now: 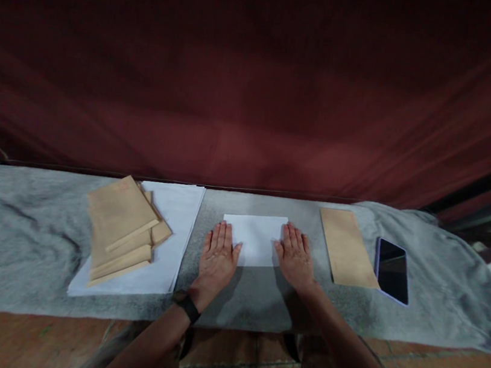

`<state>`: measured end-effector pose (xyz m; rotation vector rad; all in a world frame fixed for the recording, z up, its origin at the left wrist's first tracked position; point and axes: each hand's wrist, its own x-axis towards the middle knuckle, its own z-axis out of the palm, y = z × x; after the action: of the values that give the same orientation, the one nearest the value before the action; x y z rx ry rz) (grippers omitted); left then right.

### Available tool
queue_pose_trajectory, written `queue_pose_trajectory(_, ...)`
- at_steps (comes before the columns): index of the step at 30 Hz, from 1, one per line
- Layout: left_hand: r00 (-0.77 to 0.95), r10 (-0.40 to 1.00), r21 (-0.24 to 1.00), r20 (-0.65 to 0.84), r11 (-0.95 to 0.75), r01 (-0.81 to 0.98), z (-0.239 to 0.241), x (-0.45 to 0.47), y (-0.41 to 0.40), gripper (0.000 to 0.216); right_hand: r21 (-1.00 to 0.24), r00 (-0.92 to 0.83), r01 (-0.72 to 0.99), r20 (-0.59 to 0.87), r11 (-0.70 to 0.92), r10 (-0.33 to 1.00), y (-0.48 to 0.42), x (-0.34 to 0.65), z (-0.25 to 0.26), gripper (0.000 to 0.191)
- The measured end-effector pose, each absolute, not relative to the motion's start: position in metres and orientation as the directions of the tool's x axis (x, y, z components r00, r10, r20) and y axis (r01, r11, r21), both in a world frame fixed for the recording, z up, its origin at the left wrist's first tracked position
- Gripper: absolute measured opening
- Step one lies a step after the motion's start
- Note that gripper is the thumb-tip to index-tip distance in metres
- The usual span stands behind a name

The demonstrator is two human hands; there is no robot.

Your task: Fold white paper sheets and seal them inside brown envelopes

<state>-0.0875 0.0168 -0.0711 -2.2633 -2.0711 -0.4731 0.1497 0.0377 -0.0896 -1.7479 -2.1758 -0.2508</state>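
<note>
I am seeing the left hand [217,257] and right hand [295,258] lying flat and open, pressing the side edges of the small white rectangular paper sheet [256,237] mid-table on the grey cloth [15,225]. I am judging it light, thin and floppy; pinching a free corner suits.

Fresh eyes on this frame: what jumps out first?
Both hands lie flat mid-table on the grey cloth: the left hand and right hand press the side edges of a white sheet. To the left, fanned brown envelopes sit on a stack of white paper; to the right lie a single brown envelope and a dark phone. A dark red curtain fills the background.
</note>
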Motion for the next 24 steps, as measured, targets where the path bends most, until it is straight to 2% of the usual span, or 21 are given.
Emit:
queue_pose_trajectory(4,0.007,0.963,0.210,0.270,-0.066,0.975,-0.069,-0.091,0.024,0.061,-0.117,-0.074,0.985,0.373,0.126,0.925,0.046,0.155,-0.086,0.060)
queue_pose_trajectory(6,0.031,0.960,0.229,0.278,-0.097,0.969,-0.066,-0.086,0.028,0.061,-0.147,-0.062,0.982,0.359,0.122,0.931,0.051,0.151,-0.082,0.061)
queue_pose_trajectory(10,0.186,0.954,0.269,0.237,-0.248,0.931,-0.062,-0.062,0.034,0.059,-0.207,-0.170,0.948,0.305,0.240,0.937,0.056,0.127,-0.074,0.060)
queue_pose_trajectory(14,0.269,0.943,0.253,0.196,-0.314,0.915,-0.064,-0.044,0.039,0.057,-0.243,-0.287,0.909,0.225,0.339,0.931,0.058,0.097,-0.069,0.058)
queue_pose_trajectory(19,0.252,0.955,0.209,0.156,-0.281,0.937,-0.067,-0.040,0.049,0.058,-0.253,-0.286,0.914,0.157,0.318,0.945,0.064,0.083,-0.068,0.055)
queue_pose_trajectory(24,0.140,0.975,0.206,0.169,-0.174,0.963,-0.067,-0.047,0.054,0.058,-0.214,-0.231,0.937,0.211,0.276,0.950,0.066,0.088,-0.073,0.056)
